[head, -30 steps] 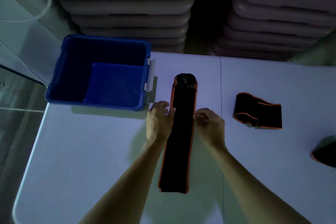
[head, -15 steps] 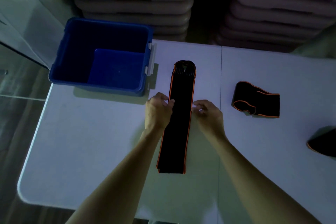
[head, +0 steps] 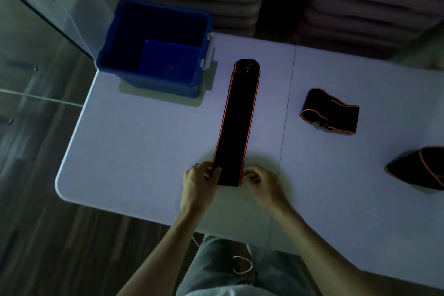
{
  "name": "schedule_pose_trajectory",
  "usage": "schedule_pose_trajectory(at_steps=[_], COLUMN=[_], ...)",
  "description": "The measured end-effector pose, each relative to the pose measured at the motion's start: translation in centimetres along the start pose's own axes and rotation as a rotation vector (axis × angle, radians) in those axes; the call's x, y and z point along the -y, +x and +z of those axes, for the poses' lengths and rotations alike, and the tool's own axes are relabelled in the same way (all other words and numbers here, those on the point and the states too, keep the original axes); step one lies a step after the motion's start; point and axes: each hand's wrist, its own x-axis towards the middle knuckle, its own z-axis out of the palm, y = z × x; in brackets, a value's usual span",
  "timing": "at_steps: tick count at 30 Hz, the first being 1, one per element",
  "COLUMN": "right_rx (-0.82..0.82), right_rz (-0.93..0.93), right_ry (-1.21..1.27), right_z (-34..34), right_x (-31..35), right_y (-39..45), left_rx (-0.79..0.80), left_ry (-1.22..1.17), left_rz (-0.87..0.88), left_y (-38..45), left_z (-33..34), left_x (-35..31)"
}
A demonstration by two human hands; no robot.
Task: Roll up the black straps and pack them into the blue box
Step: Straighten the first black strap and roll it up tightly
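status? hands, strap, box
Left hand and right hand pinch long strap's near end, flat, unrolled. Blue box empty. Path clear.

Honestly can't make out any writing, logos or numbers anywhere, not on the blue box up at 11 o'clock or the straps.

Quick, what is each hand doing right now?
Left hand: closed on the near left corner of the flat black strap.
Right hand: fingers curled at the near right corner; a firm grip cannot be told.
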Motion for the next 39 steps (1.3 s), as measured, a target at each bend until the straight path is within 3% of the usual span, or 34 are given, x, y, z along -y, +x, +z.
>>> schedule_pose_trajectory(at_steps=[9,15,18,30,35,39], right_rx=[0.078,0.078,0.029,0.089,0.016,0.088], right_rz=[-0.003,-0.247,-0.317,-0.296,-0.481,-0.513], right_ry=[-0.011,-0.198,-0.290,-0.087,-0.373,-0.461], right_z=[-2.2,-4.4,-4.9,-5.3,-5.7,-5.6], right_x=[-1.8,-5.1,-5.5,-6.1,-5.5,-5.0], right_y=[-1.6,-3.5,-4.3,-4.2,-3.7,-2.8], left_rx=[-0.055,-0.066,-0.074,0.064,-0.012,0.010], left_ry=[-0.148,-0.299,-0.244,0.076,0.369,0.356], left_rz=[-0.156,-0.181,-0.103,0.171,0.285,0.328], left_y=[-2.6,-5.2,-6.3,-7.6,-7.4,-6.5], left_z=[3.5,6.8,7.6,7.8,7.5,8.0], left_x=[-1.5,-3.0,-2.9,-0.7,-1.4,-1.5])
